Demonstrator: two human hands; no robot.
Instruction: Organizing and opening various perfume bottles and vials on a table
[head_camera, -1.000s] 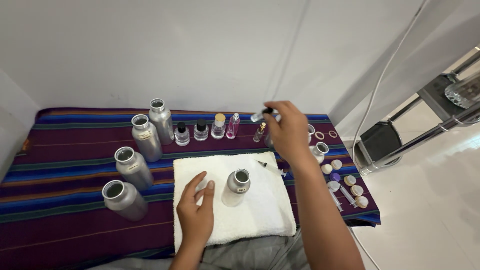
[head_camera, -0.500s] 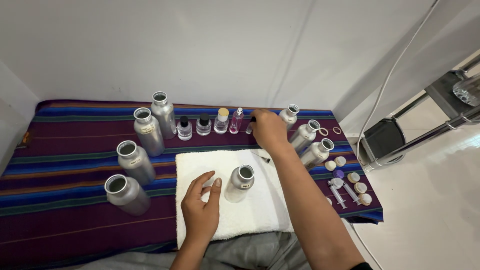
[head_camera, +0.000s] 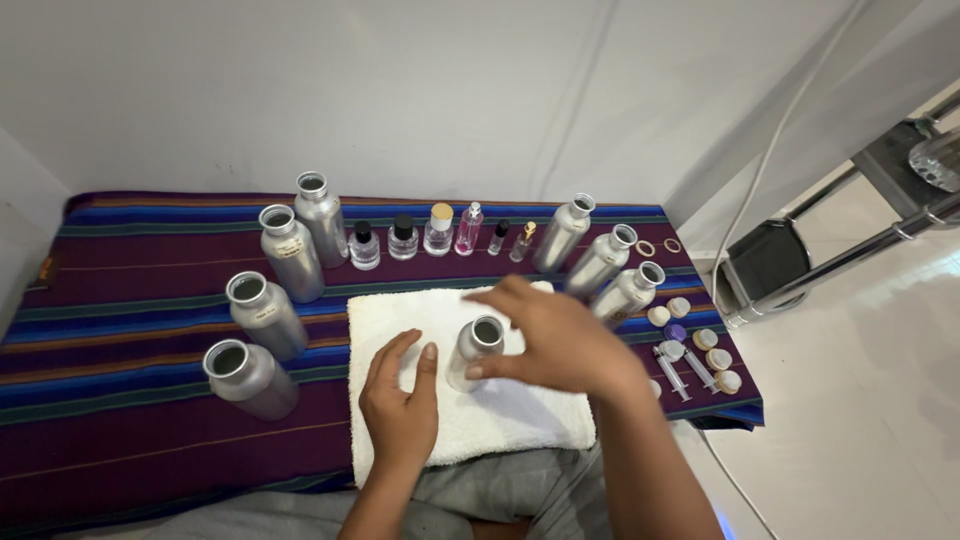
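Standing upright with its open mouth up, the small aluminium bottle (head_camera: 474, 352) sits mid-towel (head_camera: 520, 420) between both hands — right hand (head_camera: 552, 342) nearer, fingers spread and touching its neck; left hand (head_camera: 402, 402) flat, open, just beside.

You have free towel (head_camera: 520, 415) in front of the small bottle (head_camera: 474, 352); tall metal bottles (head_camera: 266, 318) block the left, vials (head_camera: 437, 231) behind, syringes (head_camera: 680, 366) right.

One head-worn camera looks steeply down, close over the striped cloth (head_camera: 150, 300) toward the wall.
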